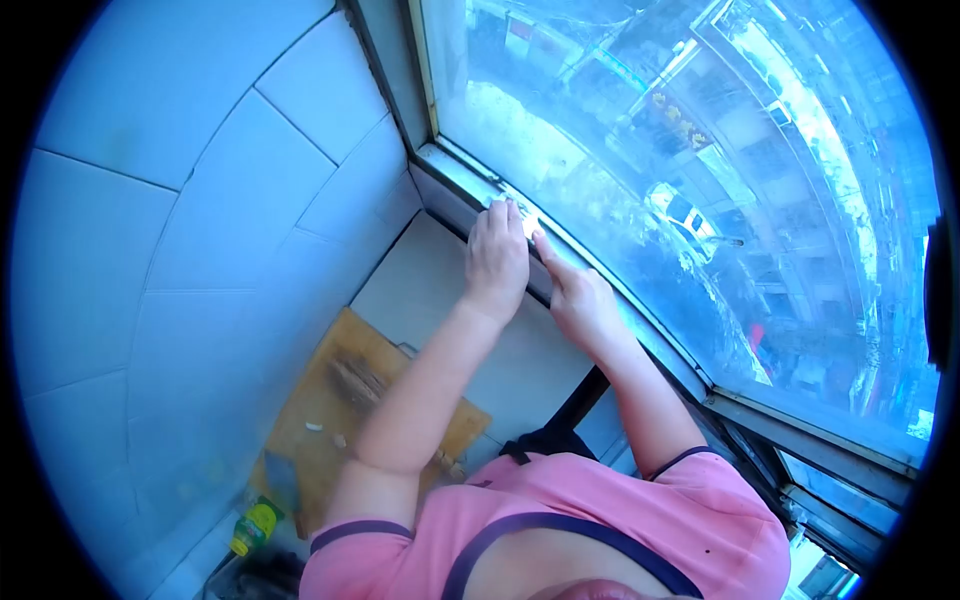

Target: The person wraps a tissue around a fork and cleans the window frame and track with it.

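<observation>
Here, the left hand (497, 255) and right hand (582, 303) are at the window frame (455, 168); I can't tell if they pinch anything. Hard pushing could make one slip.

- The small bright patch (530, 226) at the window frame's (455, 163) inner edge, between the hands, is washed out, too small to name
- Fingertips of the left hand (498, 260) merge with the glare, so their grip cannot be told
- Curled fingers of the right hand (585, 305) are mostly hidden
- The left forearm (430, 400) covers part of the wooden board (300, 400); a brown thing (357, 380) near its far edge is blurred
- A green packet (255, 525) by its near left corner has unreadable print
- Below that, a dark heap (270, 578) is cut off
</observation>
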`<state>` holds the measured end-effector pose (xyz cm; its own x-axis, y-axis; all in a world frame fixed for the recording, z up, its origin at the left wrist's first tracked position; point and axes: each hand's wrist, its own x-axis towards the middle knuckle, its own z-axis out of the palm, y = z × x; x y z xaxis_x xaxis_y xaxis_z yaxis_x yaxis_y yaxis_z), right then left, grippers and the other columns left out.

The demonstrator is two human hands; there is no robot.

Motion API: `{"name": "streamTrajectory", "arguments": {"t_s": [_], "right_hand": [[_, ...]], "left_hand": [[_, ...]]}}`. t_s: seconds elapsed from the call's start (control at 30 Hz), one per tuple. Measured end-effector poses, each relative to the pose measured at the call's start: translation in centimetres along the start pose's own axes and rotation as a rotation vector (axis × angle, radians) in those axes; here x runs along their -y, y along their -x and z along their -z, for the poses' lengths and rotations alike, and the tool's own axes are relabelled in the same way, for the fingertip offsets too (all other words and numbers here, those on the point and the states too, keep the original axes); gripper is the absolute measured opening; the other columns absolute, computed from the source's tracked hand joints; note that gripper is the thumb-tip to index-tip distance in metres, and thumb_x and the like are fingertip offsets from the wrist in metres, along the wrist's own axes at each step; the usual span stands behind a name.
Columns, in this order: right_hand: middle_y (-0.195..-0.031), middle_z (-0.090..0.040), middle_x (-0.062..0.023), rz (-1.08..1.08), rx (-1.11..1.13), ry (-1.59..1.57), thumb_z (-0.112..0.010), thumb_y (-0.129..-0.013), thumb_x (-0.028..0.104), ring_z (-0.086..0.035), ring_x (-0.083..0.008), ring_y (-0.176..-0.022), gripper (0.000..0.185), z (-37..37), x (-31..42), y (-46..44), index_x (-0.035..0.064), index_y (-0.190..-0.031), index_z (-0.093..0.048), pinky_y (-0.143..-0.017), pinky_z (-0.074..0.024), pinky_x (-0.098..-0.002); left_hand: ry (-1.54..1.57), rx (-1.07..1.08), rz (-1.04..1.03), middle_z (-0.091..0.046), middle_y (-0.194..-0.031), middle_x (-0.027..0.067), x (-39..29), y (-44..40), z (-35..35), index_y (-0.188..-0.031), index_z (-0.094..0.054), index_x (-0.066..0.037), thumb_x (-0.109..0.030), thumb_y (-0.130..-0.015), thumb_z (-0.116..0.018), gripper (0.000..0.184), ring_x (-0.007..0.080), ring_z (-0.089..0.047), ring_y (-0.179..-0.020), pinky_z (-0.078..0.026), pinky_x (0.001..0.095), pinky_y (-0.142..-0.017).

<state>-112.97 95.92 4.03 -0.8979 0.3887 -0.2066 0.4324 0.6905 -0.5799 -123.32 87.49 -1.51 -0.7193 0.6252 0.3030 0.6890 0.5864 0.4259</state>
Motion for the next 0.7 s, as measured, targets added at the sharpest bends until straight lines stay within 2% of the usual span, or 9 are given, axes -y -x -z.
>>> {"name": "streamTrajectory", "arguments": {"t_s": [0.03, 0.17, 0.27, 0.33, 0.37, 0.4, 0.53, 0.6, 0.7], "right_hand": [[-0.079, -0.063, -0.0253, 0.028, 0.032, 0.068, -0.044, -0.08, 0.003, -0.062, -0.0414, -0.074, 0.061, -0.2, -0.4, -0.1, 0.0151, -0.139, -0.043, -0.068, -0.0484, -0.0494], [-0.08, -0.063, -0.0258, 0.141, -0.053, 0.035, -0.044, -0.08, 0.003, -0.063, -0.0407, -0.076, 0.059, -1.6, 0.8, -3.5, 0.0142, -0.138, -0.045, -0.07, -0.0487, -0.0486], [-0.087, -0.061, -0.0294, 0.079, -0.024, 0.007, -0.044, -0.085, 0.005, -0.06, -0.044, -0.082, 0.051, -1.3, 2.2, -4.0, 0.016, -0.135, -0.049, -0.074, -0.0464, -0.0484], [-0.086, -0.061, -0.0292, 0.096, -0.073, -0.012, -0.043, -0.084, 0.003, -0.06, -0.0441, -0.081, 0.054, -0.6, 1.1, -2.1, 0.016, -0.136, -0.048, -0.074, -0.0465, -0.0487], [-0.082, -0.063, -0.0257, 0.088, -0.037, 0.063, -0.044, -0.081, 0.003, -0.062, -0.042, -0.077, 0.057, -0.3, 0.1, -1.1, 0.0165, -0.137, -0.047, -0.071, -0.0481, -0.0476], [-0.079, -0.065, -0.0223, 0.078, 0.007, 0.14, -0.045, -0.078, 0.002, -0.063, -0.0398, -0.074, 0.061, -0.2, -0.4, -0.4, 0.017, -0.138, -0.046, -0.068, -0.0497, -0.0466], [-0.077, -0.064, -0.0234, 0.129, -0.056, 0.051, -0.045, -0.078, 0.003, -0.063, -0.0402, -0.073, 0.062, -1.3, 0.4, -3.1, 0.0178, -0.138, -0.045, -0.068, -0.0486, -0.0483], [-0.079, -0.064, -0.0239, 0.123, -0.041, 0.043, -0.045, -0.078, 0.002, -0.063, -0.0402, -0.074, 0.063, -1.3, 1.3, -4.1, 0.0181, -0.139, -0.044, -0.069, -0.048, -0.0486], [-0.079, -0.063, -0.0249, 0.133, -0.048, 0.07, -0.046, -0.077, 0.003, -0.063, -0.0401, -0.076, 0.064, -1.6, 0.8, -3.3, 0.0139, -0.14, -0.042, -0.068, -0.0483, -0.0477]], "left_hand": [[0.008, 0.034, 0.004, -0.053, -0.106, 0.0159, 0.1, 0.0, 0.2, -0.115, -0.052, 0.006, -0.008, -0.087, -0.05, 0.031, 0.0301, -0.054, -0.098, -0.046, 0.039, -0.087], [-0.087, -0.007, 0.068, -0.053, -0.106, 0.0155, 2.5, -2.0, 0.9, -0.113, -0.053, 0.005, -0.01, -0.087, -0.052, 0.03, 0.0291, -0.054, -0.099, -0.046, 0.0387, -0.086], [-0.154, -0.056, 0.012, -0.055, -0.1, 0.0151, 2.9, -2.3, 1.4, -0.109, -0.055, 0.003, -0.012, -0.086, -0.053, 0.027, 0.0279, -0.057, -0.093, -0.047, 0.0378, -0.082], [-0.149, 0.036, 0.008, -0.056, -0.097, 0.0137, 1.7, -0.9, 1.3, -0.106, -0.058, 0.001, -0.017, -0.083, -0.061, 0.029, 0.0294, -0.059, -0.089, -0.049, 0.0386, -0.079], [-0.179, 0.014, -0.047, -0.056, -0.094, 0.012, 1.0, 0.0, 0.7, -0.104, -0.058, -0.001, -0.019, -0.081, -0.064, 0.031, 0.0273, -0.059, -0.086, -0.05, 0.0372, -0.075], [-0.147, -0.013, -0.06, -0.055, -0.093, 0.0119, 0.2, 0.5, 0.4, -0.104, -0.057, -0.001, -0.016, -0.082, -0.062, 0.027, 0.0264, -0.059, -0.086, -0.05, 0.037, -0.076], [-0.198, 0.042, 0.009, -0.054, -0.098, 0.0138, 0.9, -2.1, 1.5, -0.101, -0.056, -0.001, -0.01, -0.085, -0.054, 0.018, 0.0287, -0.056, -0.093, -0.049, 0.0384, -0.08], [-0.144, 0.075, 0.072, -0.054, -0.102, 0.0147, 2.0, -3.0, 2.2, -0.103, -0.056, 0.0, -0.009, -0.085, -0.053, 0.021, 0.0306, -0.054, -0.098, -0.047, 0.0389, -0.084], [-0.155, 0.066, 0.035, -0.053, -0.103, 0.0155, 1.2, -2.0, 1.7, -0.106, -0.055, 0.001, -0.009, -0.085, -0.053, 0.024, 0.0299, -0.054, -0.098, -0.047, 0.038, -0.085]]}}
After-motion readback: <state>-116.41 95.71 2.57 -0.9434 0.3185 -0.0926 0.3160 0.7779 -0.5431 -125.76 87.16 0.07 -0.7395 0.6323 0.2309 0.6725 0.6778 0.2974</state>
